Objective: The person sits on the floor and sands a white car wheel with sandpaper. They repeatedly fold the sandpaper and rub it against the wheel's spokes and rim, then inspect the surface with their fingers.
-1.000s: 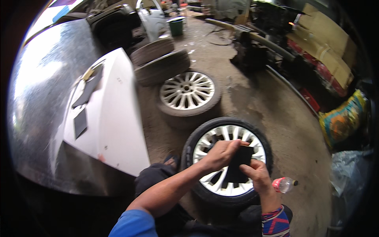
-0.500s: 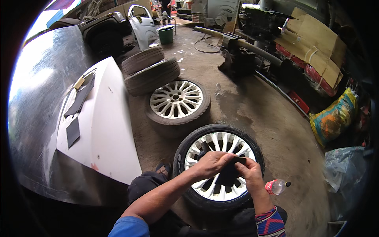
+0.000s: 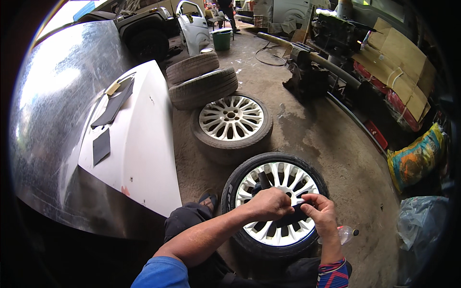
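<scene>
Above a white multi-spoke wheel (image 3: 307,182) with a black tyre, both my hands hold a small dark sheet of sandpaper (image 3: 291,217). My left hand (image 3: 272,204) is closed like a fist, with the sheet's edge at its thumb side. The fingers of my right hand (image 3: 321,214) are bent and pinch the other end of the sheet. Part of the sheet is hidden behind my fingers. A dark object (image 3: 263,181) rests on the spokes just beyond my left hand; its kind is unclear.
A clear bottle (image 3: 345,234) lies right of the wheel. A second white wheel (image 3: 231,117) and stacked tyres (image 3: 204,89) are farther off. At left, a white car panel (image 3: 144,139) bears dark sheets (image 3: 102,147). Cardboard (image 3: 398,62) and a yellow sack (image 3: 417,156) line the right side.
My left hand has turned into a tighter fist, and the sandpaper hangs less upright between my hands. The view has shifted, so the scene sits farther right.
</scene>
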### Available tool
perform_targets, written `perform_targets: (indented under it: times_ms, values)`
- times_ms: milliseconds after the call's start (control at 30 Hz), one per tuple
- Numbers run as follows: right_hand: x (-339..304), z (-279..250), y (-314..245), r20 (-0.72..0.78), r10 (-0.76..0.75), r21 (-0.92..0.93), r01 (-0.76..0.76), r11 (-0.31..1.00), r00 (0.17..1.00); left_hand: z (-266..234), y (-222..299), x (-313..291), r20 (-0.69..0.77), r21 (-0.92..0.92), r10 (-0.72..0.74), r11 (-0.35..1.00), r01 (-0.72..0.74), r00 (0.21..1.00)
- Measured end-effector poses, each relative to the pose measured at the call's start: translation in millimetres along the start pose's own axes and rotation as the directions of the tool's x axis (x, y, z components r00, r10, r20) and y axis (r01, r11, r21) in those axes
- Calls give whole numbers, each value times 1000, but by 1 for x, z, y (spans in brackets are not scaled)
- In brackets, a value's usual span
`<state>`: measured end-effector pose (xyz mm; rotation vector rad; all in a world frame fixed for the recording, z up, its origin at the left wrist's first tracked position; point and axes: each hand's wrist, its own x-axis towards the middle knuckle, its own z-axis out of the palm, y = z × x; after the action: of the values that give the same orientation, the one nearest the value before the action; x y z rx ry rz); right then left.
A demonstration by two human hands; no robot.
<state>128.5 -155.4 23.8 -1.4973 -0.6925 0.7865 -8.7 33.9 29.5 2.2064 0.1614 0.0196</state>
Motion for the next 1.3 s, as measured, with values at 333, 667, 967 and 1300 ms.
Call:
perform_targets:
  times_ms: [333, 667, 967, 1300]
  values:
    - [5, -3, 17, -215, -12, 192, 54, 980, 977, -2, -4, 8, -136, -422, -29, 906, -32, 990]
    - [0, 6, 10, -102, -61, -188, 41, 981, 993, -1, -5, 6, -160, -344, 12, 937, -67, 987]
    - [-1, -1, 4, -32, 40, -83, -43, 996, 999, -6, -10, 8, -161, -625, -91, 780, -30, 983]
    - [7, -7, 17, -79, 93, 386, -56, 921, 993, -8, -1, 12, -24, -708, -59, 705, 25, 998]
